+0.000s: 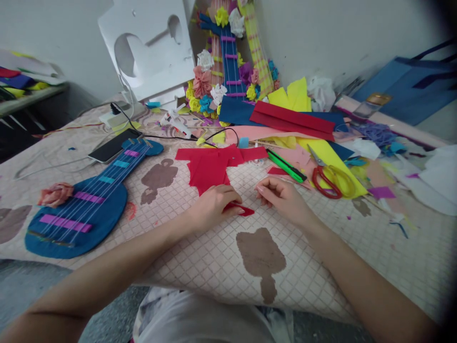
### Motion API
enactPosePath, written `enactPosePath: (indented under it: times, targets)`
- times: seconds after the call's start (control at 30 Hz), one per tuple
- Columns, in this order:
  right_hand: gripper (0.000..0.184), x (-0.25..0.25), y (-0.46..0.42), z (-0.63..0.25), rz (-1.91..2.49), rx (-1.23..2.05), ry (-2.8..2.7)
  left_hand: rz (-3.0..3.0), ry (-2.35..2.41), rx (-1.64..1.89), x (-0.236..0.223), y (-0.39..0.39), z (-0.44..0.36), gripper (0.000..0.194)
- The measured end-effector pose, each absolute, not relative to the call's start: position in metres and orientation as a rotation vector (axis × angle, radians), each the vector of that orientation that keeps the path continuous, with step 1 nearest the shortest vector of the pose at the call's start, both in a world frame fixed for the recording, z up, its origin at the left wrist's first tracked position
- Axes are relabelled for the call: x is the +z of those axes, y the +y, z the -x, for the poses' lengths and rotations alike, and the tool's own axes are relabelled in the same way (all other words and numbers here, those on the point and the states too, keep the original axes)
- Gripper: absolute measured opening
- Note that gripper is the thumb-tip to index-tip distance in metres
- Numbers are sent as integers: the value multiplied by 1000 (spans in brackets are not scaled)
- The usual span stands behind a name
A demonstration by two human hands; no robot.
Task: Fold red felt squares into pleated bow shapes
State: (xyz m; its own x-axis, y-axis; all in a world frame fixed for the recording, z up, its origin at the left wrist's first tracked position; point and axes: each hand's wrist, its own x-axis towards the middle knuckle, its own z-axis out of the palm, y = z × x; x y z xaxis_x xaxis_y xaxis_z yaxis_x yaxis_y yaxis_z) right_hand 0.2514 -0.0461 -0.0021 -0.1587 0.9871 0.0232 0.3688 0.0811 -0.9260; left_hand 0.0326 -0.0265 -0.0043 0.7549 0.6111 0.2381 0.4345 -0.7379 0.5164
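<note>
My left hand (pixel 217 205) is closed on a small folded piece of red paper (pixel 245 210), whose pointed end sticks out to the right. Facing it across a short gap, my right hand (pixel 280 197) has its thumb and fingertips pressed together; whatever is between them is too small to make out. Just beyond my left hand lies a pile of cut red paper pieces (pixel 210 166). A green utility knife (pixel 286 165) rests beyond my right hand, with scissors (pixel 326 181) with red and yellow handles to its right.
A blue paper guitar (pixel 82 209) with a pink flower lies at left beside a phone (pixel 116 144). Further back are a glue gun (pixel 177 125) with its cord, red folded strips (pixel 293 120), and decorated guitars with paper flowers (pixel 202 82). Paper scraps and purple shreds (pixel 376 135) cover the right.
</note>
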Motion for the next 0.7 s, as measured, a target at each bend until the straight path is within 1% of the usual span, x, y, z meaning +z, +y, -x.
enactPosePath:
  times: [0.1,0.2,0.3,0.37,0.47,0.6,0.7]
  targets:
    - [23,-2,-46,-251,1382,1070,-1633,-2434,891,619,-7,-25,-32,12]
    - [21,-2,-45,-252,1390,1035,-1670,-2391,963,697,-11,-22,-33,18]
    - [18,-1,-45,-256,1397,952,-1771,-2534,956,752,-13,-19,-33,8]
    - [15,0,-45,-260,1397,897,-1844,-2648,965,768,-11,-20,-33,9]
    - [11,3,-46,-263,1390,908,-1925,-2681,960,729,-8,-22,-32,10]
    - [5,5,-50,-261,1399,1057,-2024,-2591,923,599,-7,-27,-33,11]
    - [4,4,-52,-256,1409,1073,-2119,-2546,935,543,-8,-28,-35,12]
